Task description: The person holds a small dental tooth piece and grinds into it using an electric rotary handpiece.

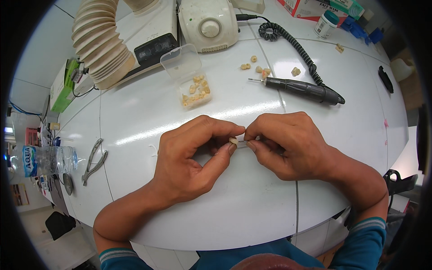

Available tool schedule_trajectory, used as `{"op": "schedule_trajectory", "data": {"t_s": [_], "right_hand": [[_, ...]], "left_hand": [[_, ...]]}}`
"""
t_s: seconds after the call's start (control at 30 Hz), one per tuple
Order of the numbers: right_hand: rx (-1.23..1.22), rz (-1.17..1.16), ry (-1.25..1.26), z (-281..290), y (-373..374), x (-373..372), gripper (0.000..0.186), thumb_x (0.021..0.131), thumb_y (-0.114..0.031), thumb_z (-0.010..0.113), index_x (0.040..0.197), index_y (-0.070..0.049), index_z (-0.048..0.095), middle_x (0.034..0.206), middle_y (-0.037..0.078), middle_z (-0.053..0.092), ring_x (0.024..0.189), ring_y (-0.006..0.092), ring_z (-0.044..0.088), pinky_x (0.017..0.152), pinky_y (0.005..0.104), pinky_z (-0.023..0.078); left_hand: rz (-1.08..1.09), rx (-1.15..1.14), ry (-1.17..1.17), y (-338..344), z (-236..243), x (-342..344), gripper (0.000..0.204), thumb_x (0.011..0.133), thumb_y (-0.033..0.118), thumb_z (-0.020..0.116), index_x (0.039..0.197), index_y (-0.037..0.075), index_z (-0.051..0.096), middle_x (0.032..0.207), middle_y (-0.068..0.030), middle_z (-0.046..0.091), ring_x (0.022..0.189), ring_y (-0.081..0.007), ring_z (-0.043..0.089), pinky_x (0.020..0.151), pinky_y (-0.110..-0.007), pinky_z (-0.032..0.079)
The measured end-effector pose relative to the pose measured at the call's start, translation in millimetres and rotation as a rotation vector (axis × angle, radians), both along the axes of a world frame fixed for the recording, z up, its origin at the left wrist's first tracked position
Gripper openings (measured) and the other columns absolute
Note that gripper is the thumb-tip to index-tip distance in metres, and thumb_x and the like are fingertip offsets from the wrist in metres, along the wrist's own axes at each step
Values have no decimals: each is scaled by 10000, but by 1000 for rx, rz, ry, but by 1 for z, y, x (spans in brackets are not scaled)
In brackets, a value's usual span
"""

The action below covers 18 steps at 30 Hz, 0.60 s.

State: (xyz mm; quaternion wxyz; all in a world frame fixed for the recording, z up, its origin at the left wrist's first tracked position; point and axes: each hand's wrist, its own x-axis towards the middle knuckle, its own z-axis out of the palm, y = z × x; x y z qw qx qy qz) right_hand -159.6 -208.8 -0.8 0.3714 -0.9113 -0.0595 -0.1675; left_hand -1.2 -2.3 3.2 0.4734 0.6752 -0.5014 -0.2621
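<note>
Over the middle of the white table, my left hand (189, 155) is closed, pinching a small cream-coloured tooth-like piece (233, 141) between thumb and forefinger. Facing it, my right hand (290, 146) is closed on a thin metal pin (243, 141) that points left, its tip at or touching the piece. Most of the pin is hidden by the right fingers. Beyond the hands lies a black rotary handpiece (306, 89) with a thin metal bit at its left end. An open clear plastic box (196, 100) of yellowish tooth-like pieces stands to the far left of it.
Several loose tooth pieces (259, 69) lie near the handpiece, whose coiled cord (297, 45) runs to a white control unit (209, 29). A ribbed hose (101, 45) hangs at back left. Metal pliers (93, 163) and a plastic bottle (54, 160) lie left; a white jar (326, 26) stands back right.
</note>
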Motion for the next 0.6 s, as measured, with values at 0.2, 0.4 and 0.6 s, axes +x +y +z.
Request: {"op": "schedule_trajectory", "data": {"t_s": [0.2, 0.4, 0.6], "right_hand": [[19, -17, 76, 4, 2, -2, 112, 970, -58, 758, 1034, -77, 668, 792, 103, 681, 653, 328, 676, 581, 450, 509], [9, -31, 72, 5, 1, -2, 120, 983, -61, 756, 1058, -73, 662, 813, 118, 701, 666, 348, 689, 589, 462, 518], [8, -16, 10, 1, 0, -1, 130, 963, 3, 766, 1079, -32, 718, 751, 71, 663, 585, 207, 664, 553, 338, 507]], "left_hand": [[3, -25, -34, 0, 0, -1, 193, 988, -103, 734, 1171, -54, 773, 1082, -115, 800, 995, -138, 771, 873, -271, 614], [40, 30, 4, 0, 2, -4, 171, 1032, -68, 736, 1202, -53, 744, 1060, -114, 809, 969, -126, 777, 880, -269, 615], [37, 3, 6, 1, -1, -3, 246, 1042, -43, 753, 1281, -47, 695, 1057, -112, 811, 975, -135, 785, 897, -271, 615]]}}
